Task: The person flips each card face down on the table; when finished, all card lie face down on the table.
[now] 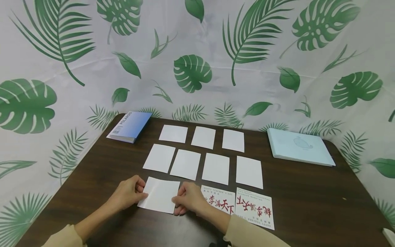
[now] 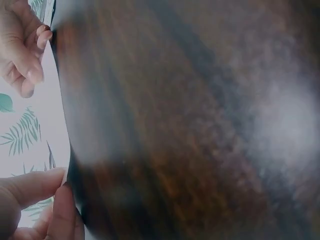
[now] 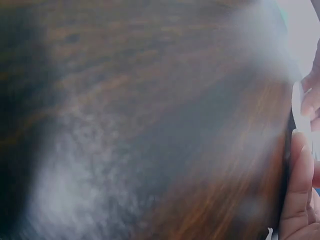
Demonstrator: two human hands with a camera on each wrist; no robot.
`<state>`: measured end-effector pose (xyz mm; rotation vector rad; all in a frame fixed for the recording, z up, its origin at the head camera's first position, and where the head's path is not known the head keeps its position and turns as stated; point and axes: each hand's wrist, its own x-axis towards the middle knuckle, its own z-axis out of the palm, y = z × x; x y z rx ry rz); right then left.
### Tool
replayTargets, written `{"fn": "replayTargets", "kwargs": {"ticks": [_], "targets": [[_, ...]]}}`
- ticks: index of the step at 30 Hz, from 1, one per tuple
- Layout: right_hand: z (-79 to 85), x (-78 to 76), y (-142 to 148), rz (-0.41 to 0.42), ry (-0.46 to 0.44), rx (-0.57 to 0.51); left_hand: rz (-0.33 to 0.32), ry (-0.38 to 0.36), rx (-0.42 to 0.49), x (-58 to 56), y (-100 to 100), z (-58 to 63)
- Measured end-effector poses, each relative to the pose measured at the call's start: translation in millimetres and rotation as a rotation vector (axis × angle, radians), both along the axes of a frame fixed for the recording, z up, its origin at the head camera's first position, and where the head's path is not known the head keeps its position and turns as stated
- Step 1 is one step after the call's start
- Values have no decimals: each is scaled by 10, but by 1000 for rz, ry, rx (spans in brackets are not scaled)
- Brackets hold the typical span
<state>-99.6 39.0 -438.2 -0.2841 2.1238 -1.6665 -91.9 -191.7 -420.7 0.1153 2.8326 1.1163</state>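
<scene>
A blank white card (image 1: 158, 193) is held by both hands near the front of the dark table. My left hand (image 1: 129, 192) pinches its left edge between thumb and fingers; the left wrist view shows that thumb (image 2: 42, 184) against the card's edge. At the right edge, my right hand (image 1: 190, 196) grips it between thumb and fingers. Beside the right hand lie two cards with red lettering, one partly covered by that hand (image 1: 216, 199), the other a full printed card (image 1: 254, 208). The right wrist view catches the right fingers (image 3: 298, 185) at its right border.
Several blank white cards lie in two rows behind the hands, among them a front-row card (image 1: 216, 168) and a back-row card (image 1: 203, 137). A blue Polaroid album (image 1: 131, 125) rests back left, a pale blue whale-printed book (image 1: 299, 146) back right. A leaf-patterned cloth (image 1: 197, 41) hangs behind.
</scene>
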Motion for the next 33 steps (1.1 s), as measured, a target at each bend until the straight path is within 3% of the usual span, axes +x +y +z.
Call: {"fn": "replayTargets", "kwargs": {"ticks": [6, 11, 17, 20, 33], "targets": [[41, -14, 105, -2, -8, -6, -14, -9, -34, -28, 11, 1], [150, -46, 464, -69, 58, 1, -24, -31, -43, -48, 22, 28], [156, -119, 1127, -172, 285, 327, -44, -47, -55, -61, 9, 74], [137, -112, 1337, -181, 327, 450, -53, -44, -69, -57, -6, 82], [145, -90, 1482, -75, 379, 650, -60, -46, -97, -56, -3, 99]]}}
